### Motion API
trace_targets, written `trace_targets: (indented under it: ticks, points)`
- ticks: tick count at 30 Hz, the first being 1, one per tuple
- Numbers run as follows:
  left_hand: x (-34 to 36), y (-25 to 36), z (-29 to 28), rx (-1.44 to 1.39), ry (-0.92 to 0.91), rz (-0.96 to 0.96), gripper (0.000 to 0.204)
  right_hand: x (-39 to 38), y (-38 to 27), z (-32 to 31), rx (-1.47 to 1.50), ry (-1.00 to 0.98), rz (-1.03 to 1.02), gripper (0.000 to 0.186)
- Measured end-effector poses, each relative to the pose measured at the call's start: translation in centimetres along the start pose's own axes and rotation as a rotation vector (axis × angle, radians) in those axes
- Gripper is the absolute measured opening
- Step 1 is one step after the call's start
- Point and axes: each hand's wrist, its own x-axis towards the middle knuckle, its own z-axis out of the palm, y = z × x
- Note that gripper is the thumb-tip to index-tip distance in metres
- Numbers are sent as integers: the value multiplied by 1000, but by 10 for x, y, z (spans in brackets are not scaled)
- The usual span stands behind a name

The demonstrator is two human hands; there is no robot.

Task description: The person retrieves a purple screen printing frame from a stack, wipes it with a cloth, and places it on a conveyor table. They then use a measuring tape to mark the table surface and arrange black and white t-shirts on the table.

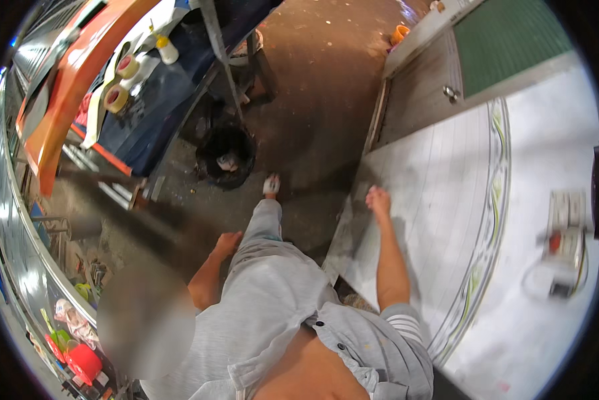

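Observation:
My left hand [229, 241] hangs beside my grey trouser leg, its fingers loosely extended and holding nothing that I can see. My right hand [378, 200] is raised a little at my right, in front of a white tiled wall [429, 200], with its fingers curled and nothing visible in them. A black bucket [216, 160] stands on the dark floor ahead of my left foot, with something pale inside.
A blue-topped table [146, 113] at upper left holds tape rolls, a white bottle and an orange sheet [46, 147]. The floor [313, 80] runs ahead beside a green-panelled door [506, 47]. Red and green items lie at lower left. A switch box [566, 207] is at right.

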Motion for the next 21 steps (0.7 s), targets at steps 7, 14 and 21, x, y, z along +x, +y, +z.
trace_targets:
  ticks: [7, 14, 21]
  points:
    - [187, 5, -112, -320, -379, -523, 29, 223, -146, 35, 119, 85, -32, 27]
    - [479, 108, -302, -655, -54, -455, 25, 188, 18, 75, -350, -204, 421, 28]
    - [765, 206, -417, -693, 76, -305, 31, 362, -49, 94, -304, -218, 616, 34]
